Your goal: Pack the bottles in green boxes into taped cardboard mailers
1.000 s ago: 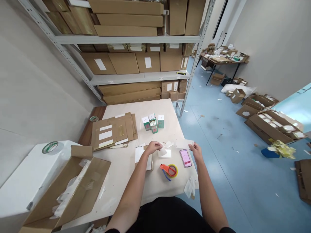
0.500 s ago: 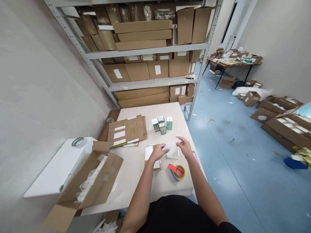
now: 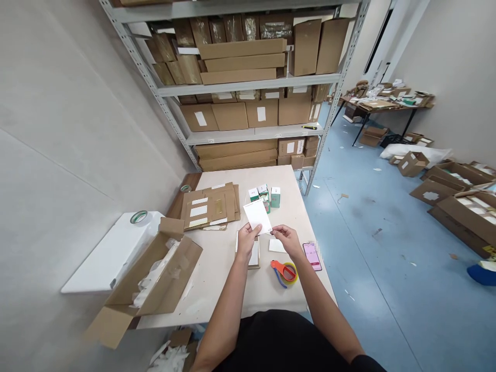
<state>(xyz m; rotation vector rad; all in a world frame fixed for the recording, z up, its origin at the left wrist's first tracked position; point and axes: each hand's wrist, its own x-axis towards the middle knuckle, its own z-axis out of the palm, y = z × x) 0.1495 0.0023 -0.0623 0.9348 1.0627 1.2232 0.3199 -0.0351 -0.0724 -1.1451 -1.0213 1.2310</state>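
A white paper slip is held up over the table, with small print along its edges. My left hand grips its lower left part, thumb on top. At the lower right corner, my right hand pinches the slip between thumb and fingertips. Beyond the slip stand several small green-and-white boxes, partly covered by it. Under my left hand lies a flat brown piece with a white label. A small white stack of slips rests below my right hand. Nearer me is an orange tape dispenser with yellow tape.
A phone lies at the table's right edge. Flattened cardboard is piled at the left, near an open carton with white wrapping. Tape rolls sit farther left. A shelf rack full of cartons stands behind the table.
The slip has been turned and raised, so its printed white face shows in front of the small boxes. My hands have shifted slightly, and the view has swung left, revealing more of the phone.
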